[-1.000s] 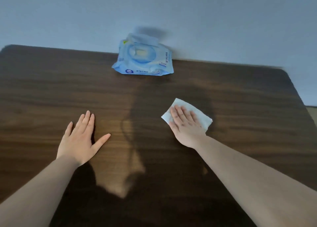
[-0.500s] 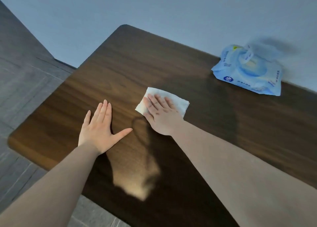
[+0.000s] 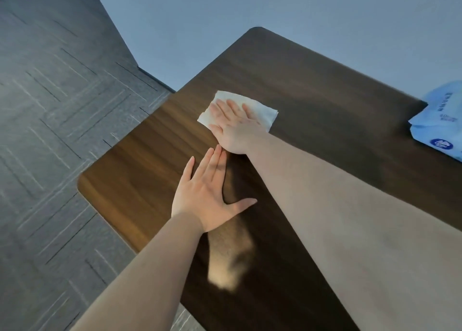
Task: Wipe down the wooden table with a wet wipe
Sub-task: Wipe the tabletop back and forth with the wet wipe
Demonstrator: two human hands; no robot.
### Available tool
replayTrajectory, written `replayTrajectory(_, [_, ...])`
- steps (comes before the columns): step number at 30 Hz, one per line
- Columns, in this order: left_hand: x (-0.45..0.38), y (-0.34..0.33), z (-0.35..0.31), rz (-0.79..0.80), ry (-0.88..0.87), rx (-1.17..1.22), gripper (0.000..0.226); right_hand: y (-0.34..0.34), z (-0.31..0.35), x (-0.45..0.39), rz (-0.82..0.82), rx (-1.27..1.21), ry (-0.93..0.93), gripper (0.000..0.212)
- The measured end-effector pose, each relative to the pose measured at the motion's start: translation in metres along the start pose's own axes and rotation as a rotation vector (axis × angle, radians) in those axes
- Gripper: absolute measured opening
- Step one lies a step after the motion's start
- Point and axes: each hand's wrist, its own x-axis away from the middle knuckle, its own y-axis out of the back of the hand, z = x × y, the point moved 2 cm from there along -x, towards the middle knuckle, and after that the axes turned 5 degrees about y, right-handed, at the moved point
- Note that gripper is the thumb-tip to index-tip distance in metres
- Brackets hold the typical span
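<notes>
A dark wooden table [image 3: 140,170] fills the middle of the head view, with rounded corners. A white wet wipe [image 3: 262,111] lies flat on it toward the far left corner. My right hand [image 3: 235,128] presses flat on the wipe, fingers stretched out over it. My left hand [image 3: 207,195] rests palm down on the bare wood just behind the right hand, fingers apart and holding nothing.
A blue pack of wet wipes [image 3: 440,128] sits at the right edge of view, by the wall. The table's left edge drops to a grey patterned floor [image 3: 50,106]. A pale wall [image 3: 275,13] runs behind the table.
My right hand has slid the wipe leftward across the table toward the left edge. The view has swung left, so the wipe pack now sits at the far right.
</notes>
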Motion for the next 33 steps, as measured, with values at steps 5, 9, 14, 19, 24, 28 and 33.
replayTrajectory(5, [-0.001,0.0,0.001,0.008,0.0,0.017,0.11,0.0,0.006,-0.022,-0.006,0.047,-0.003,0.056])
replayTrajectory(9, [-0.002,-0.002,0.001,-0.003,0.0,0.035,0.11,0.001,0.005,-0.014,0.029,0.036,-0.01,0.056])
replayTrajectory(14, [-0.001,-0.002,-0.001,0.012,-0.012,0.012,0.109,-0.006,-0.004,0.038,0.043,-0.057,-0.054,0.057])
replayTrajectory(19, [0.001,0.005,-0.006,0.07,-0.028,-0.144,0.109,-0.018,-0.026,0.122,0.033,-0.103,-0.153,0.057])
replayTrajectory(24, [0.013,0.002,-0.056,0.055,-0.19,-0.192,0.089,-0.027,-0.058,0.207,0.005,-0.132,-0.311,0.057])
replayTrajectory(28, [0.025,-0.014,-0.126,0.052,-0.373,-0.215,0.086,-0.035,-0.104,0.29,-0.012,-0.124,-0.478,0.056])
replayTrajectory(33, [0.042,-0.031,-0.227,0.086,-0.57,-0.131,0.081,-0.052,-0.147,0.402,-0.037,-0.135,-0.696,0.056])
